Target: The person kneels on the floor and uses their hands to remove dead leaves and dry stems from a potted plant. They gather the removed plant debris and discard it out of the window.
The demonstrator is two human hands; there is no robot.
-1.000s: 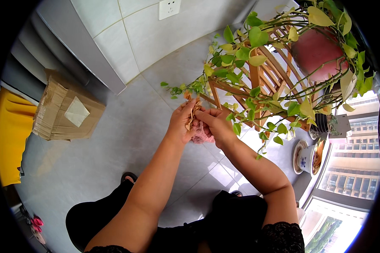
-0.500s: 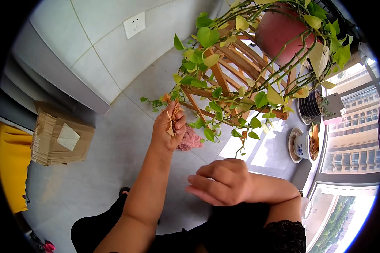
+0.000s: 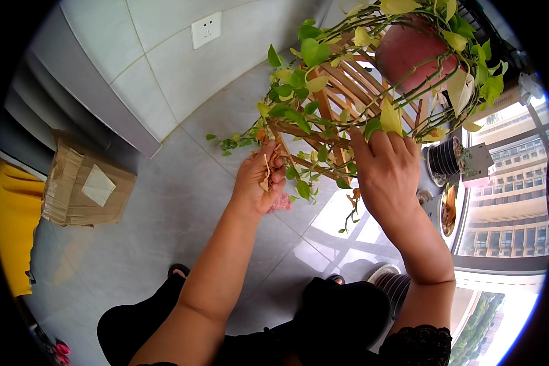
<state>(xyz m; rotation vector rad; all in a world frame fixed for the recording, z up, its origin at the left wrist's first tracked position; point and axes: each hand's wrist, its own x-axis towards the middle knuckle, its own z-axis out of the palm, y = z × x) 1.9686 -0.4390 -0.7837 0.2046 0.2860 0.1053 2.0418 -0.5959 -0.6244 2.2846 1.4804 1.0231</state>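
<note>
- Held dry brown leaves (image 3: 266, 175) in left hand (image 3: 251, 181).
- Could not tell grip of right hand (image 3: 388, 174), by pointed yellow leaf (image 3: 391, 116) below round red pot (image 3: 402, 50).
- Probably needed gentle pinching.

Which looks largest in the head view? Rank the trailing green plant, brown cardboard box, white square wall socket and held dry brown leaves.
Trailing green plant
Brown cardboard box
Held dry brown leaves and white square wall socket: too alike to rank

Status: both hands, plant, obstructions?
Left hand closed on dried leaves. Right hand at vine leaves, grip unclear. Foliage crowds right hand; wooden stand close by.
</note>
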